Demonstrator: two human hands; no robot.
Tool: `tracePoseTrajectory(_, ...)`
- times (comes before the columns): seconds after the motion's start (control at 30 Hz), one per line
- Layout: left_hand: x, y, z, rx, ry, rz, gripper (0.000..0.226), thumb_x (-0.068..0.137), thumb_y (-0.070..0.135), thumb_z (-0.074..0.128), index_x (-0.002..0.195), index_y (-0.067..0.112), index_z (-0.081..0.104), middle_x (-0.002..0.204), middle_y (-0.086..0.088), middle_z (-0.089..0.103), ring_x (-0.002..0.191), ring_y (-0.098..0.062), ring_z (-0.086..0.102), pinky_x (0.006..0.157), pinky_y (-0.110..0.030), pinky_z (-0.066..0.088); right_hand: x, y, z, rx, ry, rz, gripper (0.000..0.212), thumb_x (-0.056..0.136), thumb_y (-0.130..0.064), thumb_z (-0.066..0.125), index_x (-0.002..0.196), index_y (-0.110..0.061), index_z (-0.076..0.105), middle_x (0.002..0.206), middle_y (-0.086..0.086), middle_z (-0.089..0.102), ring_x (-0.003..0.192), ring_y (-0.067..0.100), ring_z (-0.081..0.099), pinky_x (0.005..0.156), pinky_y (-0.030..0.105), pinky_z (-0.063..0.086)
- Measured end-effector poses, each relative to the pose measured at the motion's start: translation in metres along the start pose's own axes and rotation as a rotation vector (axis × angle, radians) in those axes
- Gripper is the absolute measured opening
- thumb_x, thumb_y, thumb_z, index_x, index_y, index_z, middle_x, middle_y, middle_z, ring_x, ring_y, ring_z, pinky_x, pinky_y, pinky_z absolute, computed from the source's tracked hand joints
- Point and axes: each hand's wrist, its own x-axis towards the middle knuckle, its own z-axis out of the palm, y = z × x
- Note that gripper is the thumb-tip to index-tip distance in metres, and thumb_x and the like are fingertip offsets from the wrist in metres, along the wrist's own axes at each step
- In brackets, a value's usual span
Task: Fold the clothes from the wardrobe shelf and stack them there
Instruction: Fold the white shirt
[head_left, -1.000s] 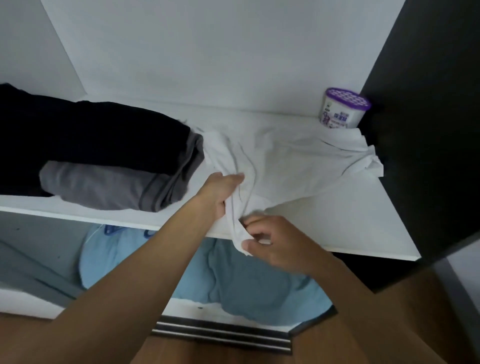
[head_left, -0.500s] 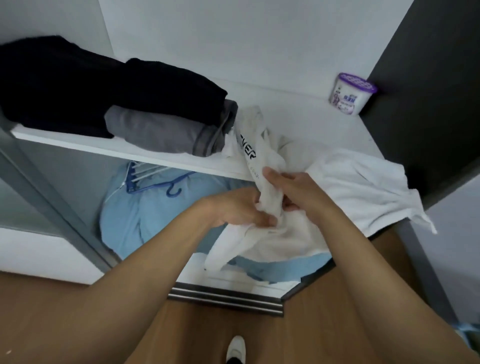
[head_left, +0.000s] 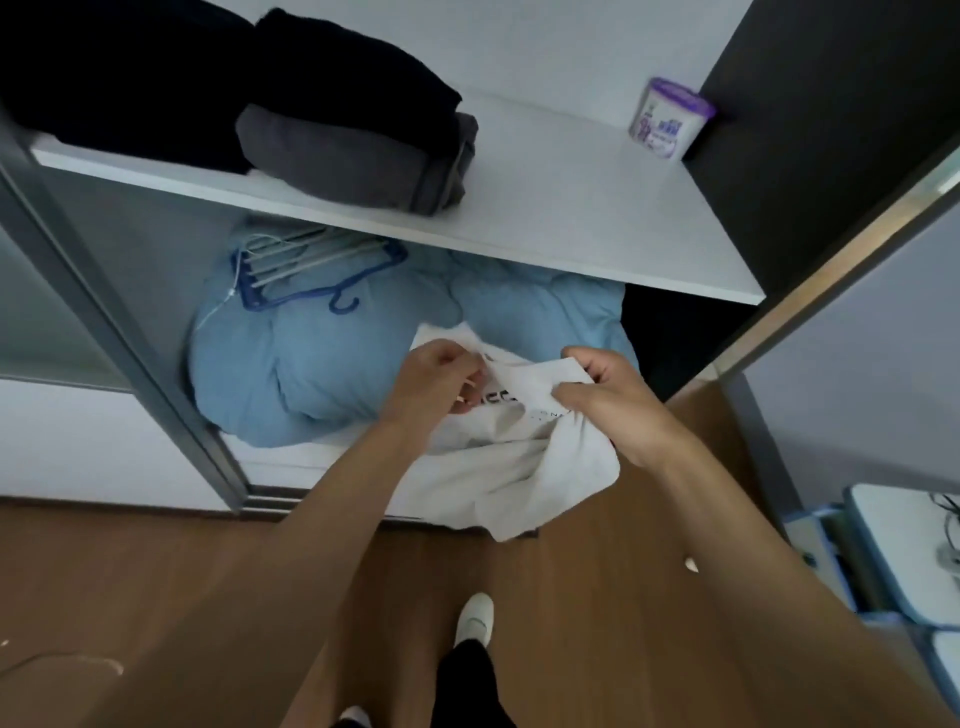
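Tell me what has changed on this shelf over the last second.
The white T-shirt came off the shelf, pulled down and toward the person; the left hand and right hand keep their grip on it, now spread apart. The folded black clothes, the grey garment and the purple-lidded tub stayed put.

The shelf (head_left: 571, 208) crosses the upper part of the view; on its left end lies a pile of folded garments (head_left: 311, 135); at its back right corner stands a small tub (head_left: 670, 122), well apart from the pile; under the shelf lies a bundle of bedding (head_left: 291, 374), with hangers (head_left: 311, 265) on top of it at the left; in front of the bedding the shirt (head_left: 519, 467) hangs, the left hand (head_left: 436, 379) gripping its left side and the right hand (head_left: 608, 400) its right; beneath them a shoe (head_left: 475, 618) stands on the floor (head_left: 156, 597).
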Motion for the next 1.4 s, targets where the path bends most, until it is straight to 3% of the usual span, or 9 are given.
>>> tracePoseTrajectory(0.1,-0.012,-0.024,0.002,0.359,0.020,0.194,0.039,0.079,0.002,0.065,0.109,0.025,0.056,0.105,0.002,0.056,0.089,-0.013,0.056,0.079,-0.029,0.048,-0.022,0.005,0.006,-0.130,-0.075,-0.039,0.036,0.083,0.012,0.056,0.063,-0.008,0.034,0.062,0.001,0.028,0.056,0.013,0.028,0.051,0.026,0.020)
tracePoseTrajectory(0.2,-0.026,-0.041,-0.007,0.513,-0.272,0.207,0.073,0.065,0.024,0.073,0.132,0.030,0.045,0.127,0.005,0.048,0.115,-0.009,0.049,0.098,-0.024,0.041,-0.035,0.004,0.012,-0.210,-0.118,-0.093,0.032,0.081,0.015,0.054,0.066,0.001,0.029,0.068,0.007,0.025,0.063,0.020,0.023,0.056,0.030,0.017)
tracePoseTrajectory(0.33,-0.049,-0.046,-0.017,0.748,-0.633,0.071,0.036,0.069,0.048,0.066,0.105,0.048,0.065,0.104,0.025,0.070,0.100,0.008,0.064,0.088,-0.023,0.050,-0.045,-0.001,0.010,-0.232,-0.105,-0.203,0.025,0.079,0.015,0.053,0.067,0.008,0.032,0.067,0.016,0.029,0.062,0.021,0.027,0.057,0.030,0.021)
tracePoseTrajectory(0.53,-0.072,-0.064,-0.002,0.668,-0.490,-0.004,0.017,0.088,0.032,0.071,0.105,0.030,0.073,0.105,0.010,0.074,0.099,-0.008,0.068,0.085,-0.024,0.051,-0.070,0.026,-0.009,-0.253,-0.079,-0.245,0.012,0.078,0.013,0.058,0.079,0.019,0.048,0.081,0.037,0.048,0.066,0.040,0.044,0.063,0.034,0.027)
tracePoseTrajectory(0.77,-0.084,-0.056,0.018,0.624,-0.274,0.138,0.010,0.085,0.022,0.072,0.080,0.027,0.078,0.089,0.003,0.075,0.088,-0.020,0.069,0.080,-0.035,0.051,-0.100,0.091,-0.031,-0.251,-0.097,0.051,0.045,0.096,-0.058,0.049,0.071,-0.021,0.053,0.068,-0.014,0.049,0.062,0.004,0.046,0.066,0.027,0.035)
tracePoseTrajectory(0.93,-0.092,-0.060,0.031,0.740,-0.372,0.172,0.012,0.082,0.010,0.068,0.071,0.008,0.070,0.071,-0.007,0.066,0.064,-0.010,0.057,0.063,-0.032,0.043,-0.102,0.111,-0.032,-0.394,-0.176,0.190,0.006,0.090,-0.032,0.068,0.092,-0.027,0.071,0.085,-0.016,0.064,0.080,0.006,0.059,0.063,0.018,0.041)
tracePoseTrajectory(1.1,-0.099,-0.067,0.023,0.881,-0.533,0.066,0.024,0.070,0.037,0.071,0.071,0.023,0.052,0.073,-0.006,0.052,0.068,-0.010,0.048,0.065,-0.033,0.038,-0.104,0.100,-0.026,-0.341,0.045,-0.043,0.010,0.095,-0.014,0.062,0.092,-0.022,0.067,0.084,-0.012,0.061,0.077,0.005,0.055,0.070,0.019,0.041)
tracePoseTrajectory(1.27,-0.100,-0.068,0.015,0.858,-0.529,0.035,0.037,0.077,0.045,0.079,0.096,0.048,0.047,0.089,0.030,0.058,0.076,0.004,0.055,0.060,-0.010,0.041,-0.113,0.088,-0.017,-0.395,0.169,-0.228,0.017,0.095,-0.016,0.064,0.109,-0.014,0.072,0.097,-0.008,0.062,0.094,0.011,0.059,0.086,0.027,0.046)
tracePoseTrajectory(1.4,-0.092,-0.070,0.004,0.906,-0.348,0.191,0.013,0.090,0.026,0.072,0.098,0.017,0.067,0.083,0.005,0.064,0.073,-0.012,0.055,0.063,-0.025,0.039,-0.115,0.099,-0.015,-0.528,0.114,-0.116,0.023,0.096,-0.028,0.063,0.117,-0.023,0.070,0.104,-0.010,0.059,0.100,0.012,0.058,0.086,0.031,0.048)
